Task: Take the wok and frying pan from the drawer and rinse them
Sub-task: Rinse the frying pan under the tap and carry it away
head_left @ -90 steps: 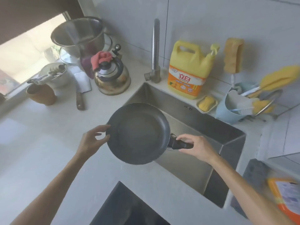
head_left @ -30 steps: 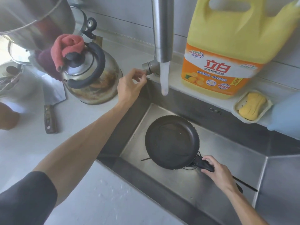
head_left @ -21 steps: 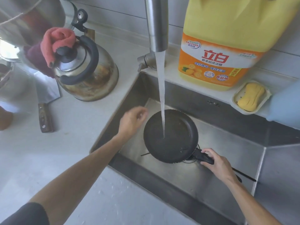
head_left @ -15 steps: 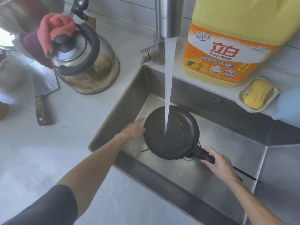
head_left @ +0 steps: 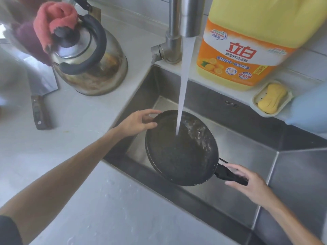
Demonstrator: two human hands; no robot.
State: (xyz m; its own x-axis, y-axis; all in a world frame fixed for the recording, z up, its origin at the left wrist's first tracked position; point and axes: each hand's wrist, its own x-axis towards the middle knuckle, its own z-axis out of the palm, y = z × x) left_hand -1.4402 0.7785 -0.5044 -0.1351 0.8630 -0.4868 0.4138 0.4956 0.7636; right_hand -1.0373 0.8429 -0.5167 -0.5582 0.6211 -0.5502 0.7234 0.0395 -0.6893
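Your right hand (head_left: pixel 247 183) is at the near right of the sink (head_left: pixel 238 156) and holds the black handle of the frying pan (head_left: pixel 180 149), fingers loosely curled about it. The frying pan is held tilted inside the sink, above its floor. Your left hand (head_left: pixel 138 122) touches the pan's far left rim, thumb over the edge and fingers spread behind it.

Water (head_left: pixel 184 82) from the tap (head_left: pixel 184 16) at the sink's back edge strikes the pan's inner face, so rinsing of the frying pan is judged to be in progress. No wok is in view; its retrieval and rinsing appear to remain.

On the back ledge stands a yellow detergent jug (head_left: pixel 247 41). Its label reads "立白" in large red characters; the smaller lines are not reliably legible. A kettle (head_left: pixel 90 68) stands on the counter left of the sink.
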